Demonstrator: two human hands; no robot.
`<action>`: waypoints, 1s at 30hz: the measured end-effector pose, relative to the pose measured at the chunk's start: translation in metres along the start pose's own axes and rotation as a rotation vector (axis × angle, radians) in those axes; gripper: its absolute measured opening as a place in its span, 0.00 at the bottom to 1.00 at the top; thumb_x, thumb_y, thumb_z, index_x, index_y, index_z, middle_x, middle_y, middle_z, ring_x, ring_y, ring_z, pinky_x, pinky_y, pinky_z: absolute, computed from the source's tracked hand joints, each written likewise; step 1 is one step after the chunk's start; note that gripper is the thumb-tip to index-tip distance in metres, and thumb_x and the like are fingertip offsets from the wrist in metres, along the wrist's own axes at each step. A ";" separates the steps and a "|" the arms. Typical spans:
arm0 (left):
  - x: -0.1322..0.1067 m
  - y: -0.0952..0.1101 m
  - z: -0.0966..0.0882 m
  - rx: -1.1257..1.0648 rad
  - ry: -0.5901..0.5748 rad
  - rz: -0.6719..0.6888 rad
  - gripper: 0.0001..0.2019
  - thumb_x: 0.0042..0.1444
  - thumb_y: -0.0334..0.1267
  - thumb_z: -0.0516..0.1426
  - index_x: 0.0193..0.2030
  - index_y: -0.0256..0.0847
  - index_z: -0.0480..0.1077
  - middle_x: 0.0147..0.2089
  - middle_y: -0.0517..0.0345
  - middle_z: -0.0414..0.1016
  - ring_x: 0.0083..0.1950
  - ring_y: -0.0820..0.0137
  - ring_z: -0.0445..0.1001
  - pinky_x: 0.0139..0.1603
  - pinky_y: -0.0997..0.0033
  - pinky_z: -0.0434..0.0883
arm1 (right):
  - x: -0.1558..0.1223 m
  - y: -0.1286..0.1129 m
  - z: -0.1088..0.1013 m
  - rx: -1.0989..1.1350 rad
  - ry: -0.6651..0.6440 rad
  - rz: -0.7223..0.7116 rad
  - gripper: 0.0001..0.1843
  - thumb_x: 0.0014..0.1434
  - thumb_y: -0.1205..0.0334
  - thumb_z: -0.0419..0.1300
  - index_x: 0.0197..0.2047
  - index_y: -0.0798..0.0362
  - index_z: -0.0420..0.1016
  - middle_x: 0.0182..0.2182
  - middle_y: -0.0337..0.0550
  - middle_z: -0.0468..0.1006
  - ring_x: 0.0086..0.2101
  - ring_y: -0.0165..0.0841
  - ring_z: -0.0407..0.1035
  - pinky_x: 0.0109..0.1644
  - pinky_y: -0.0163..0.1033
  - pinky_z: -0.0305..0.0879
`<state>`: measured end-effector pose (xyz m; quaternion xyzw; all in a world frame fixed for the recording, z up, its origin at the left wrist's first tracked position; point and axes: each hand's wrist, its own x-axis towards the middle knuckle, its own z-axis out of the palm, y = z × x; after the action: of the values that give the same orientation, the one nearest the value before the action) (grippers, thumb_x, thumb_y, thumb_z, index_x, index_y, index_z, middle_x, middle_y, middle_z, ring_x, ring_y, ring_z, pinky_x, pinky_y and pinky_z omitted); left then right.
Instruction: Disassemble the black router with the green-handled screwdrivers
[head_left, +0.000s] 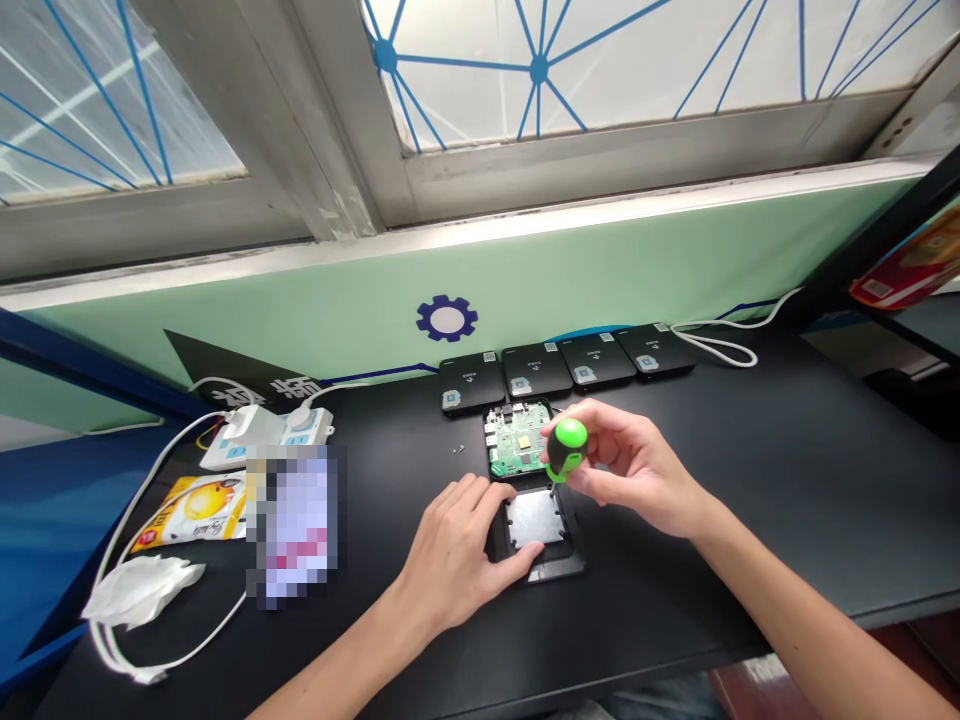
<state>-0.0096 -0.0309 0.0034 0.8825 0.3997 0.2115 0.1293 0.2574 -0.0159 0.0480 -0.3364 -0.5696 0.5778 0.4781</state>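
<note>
My right hand (626, 465) grips a screwdriver (568, 447) by its short green and black handle. Its shaft points down at the upper edge of a black plastic case cover (559, 568) that has a silver metal plate (535, 517) inside. Whether the tip sits on a screw is too small to tell. My left hand (465, 540) lies over the cover's left side, thumb on the lower edge and fingers at the upper left corner, holding it against the table. Just beyond the cover is a green circuit board (517, 440) in a black case half, partly hidden by the screwdriver.
Several closed black boxes (536, 370) line the wall at the back. Small screws (458, 449) lie left of the board. A power strip (307, 428), a snack packet (199, 510), a crumpled tissue (142, 590), white cables and a blurred-out object (300, 525) occupy the left side.
</note>
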 end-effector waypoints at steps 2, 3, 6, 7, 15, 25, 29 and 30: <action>0.000 0.000 0.000 0.003 0.002 0.002 0.20 0.62 0.47 0.74 0.52 0.43 0.75 0.41 0.56 0.78 0.41 0.58 0.77 0.39 0.59 0.70 | -0.001 0.001 0.001 0.050 -0.018 -0.011 0.19 0.67 0.52 0.76 0.56 0.49 0.81 0.44 0.46 0.84 0.25 0.26 0.68 0.25 0.34 0.69; 0.000 0.000 0.001 0.004 0.002 0.003 0.20 0.62 0.46 0.74 0.53 0.43 0.74 0.41 0.56 0.78 0.41 0.58 0.77 0.39 0.59 0.70 | -0.001 0.001 0.001 0.071 -0.023 -0.013 0.18 0.68 0.52 0.76 0.56 0.49 0.80 0.46 0.48 0.85 0.23 0.25 0.68 0.23 0.34 0.68; -0.001 0.000 0.001 0.005 0.003 0.002 0.21 0.61 0.46 0.75 0.53 0.43 0.74 0.41 0.56 0.78 0.41 0.58 0.77 0.40 0.59 0.70 | -0.001 0.001 0.001 0.103 -0.026 -0.020 0.15 0.71 0.51 0.72 0.55 0.49 0.78 0.50 0.50 0.87 0.18 0.22 0.66 0.20 0.34 0.65; 0.000 0.000 0.001 0.004 0.003 0.003 0.21 0.61 0.46 0.75 0.53 0.43 0.74 0.41 0.56 0.78 0.41 0.58 0.77 0.40 0.59 0.70 | -0.001 0.000 0.001 0.113 -0.032 -0.029 0.15 0.73 0.51 0.71 0.55 0.49 0.78 0.50 0.51 0.87 0.17 0.22 0.66 0.20 0.35 0.65; -0.001 -0.001 0.001 -0.002 -0.013 0.000 0.20 0.62 0.46 0.74 0.53 0.43 0.73 0.42 0.56 0.78 0.42 0.58 0.76 0.41 0.59 0.69 | 0.001 -0.006 0.004 0.130 -0.016 0.038 0.19 0.63 0.57 0.80 0.50 0.50 0.77 0.41 0.45 0.86 0.22 0.25 0.70 0.20 0.31 0.68; -0.002 -0.001 0.002 0.008 -0.008 0.006 0.20 0.63 0.47 0.74 0.53 0.42 0.74 0.41 0.57 0.78 0.41 0.59 0.76 0.40 0.59 0.69 | 0.004 -0.003 0.006 0.168 0.033 0.004 0.24 0.60 0.58 0.83 0.40 0.49 0.69 0.38 0.45 0.89 0.26 0.27 0.75 0.23 0.27 0.70; -0.001 -0.001 0.002 0.016 -0.003 0.011 0.20 0.63 0.47 0.74 0.53 0.42 0.74 0.42 0.55 0.78 0.41 0.58 0.77 0.40 0.59 0.69 | 0.003 -0.005 0.006 0.129 0.035 0.033 0.22 0.57 0.61 0.84 0.41 0.51 0.74 0.34 0.40 0.86 0.23 0.24 0.70 0.24 0.29 0.69; -0.001 -0.001 0.002 0.017 -0.002 0.013 0.20 0.63 0.47 0.74 0.53 0.41 0.74 0.42 0.55 0.78 0.42 0.57 0.77 0.40 0.59 0.69 | 0.002 -0.005 0.005 0.117 0.029 0.036 0.20 0.58 0.61 0.84 0.43 0.51 0.76 0.33 0.39 0.84 0.22 0.24 0.69 0.24 0.29 0.68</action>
<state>-0.0096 -0.0313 0.0015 0.8864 0.3955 0.2082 0.1208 0.2528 -0.0161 0.0538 -0.3265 -0.5217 0.6135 0.4949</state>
